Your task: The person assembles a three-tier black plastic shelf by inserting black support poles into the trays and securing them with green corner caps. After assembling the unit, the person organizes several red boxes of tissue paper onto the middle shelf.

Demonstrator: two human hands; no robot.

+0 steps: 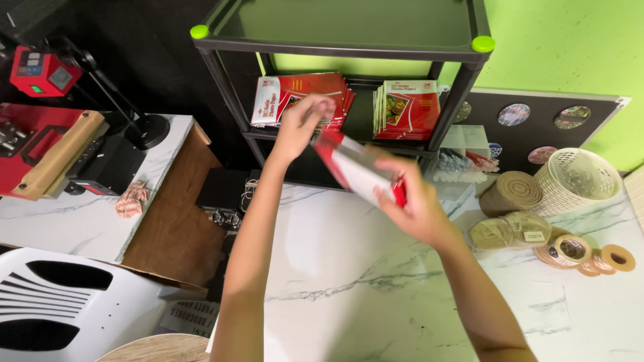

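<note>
My right hand (414, 201) grips the lower end of a red and white paper pack (355, 167), held tilted above the white marbled table (349, 268). My left hand (303, 124) reaches up to the pack's top end, its fingers pinched there, in front of a black shelf unit (349, 40). Behind the hands, two stacks of similar red packs lie on the shelf's middle level: a left stack (282, 94) and a right stack (408, 110).
Jute rolls (511, 194), tape rolls (583, 253) and a white wicker basket (578, 179) sit at the table's right. A red heat press (40, 134) stands on a side table at left. A white plastic chair (67, 302) is at lower left.
</note>
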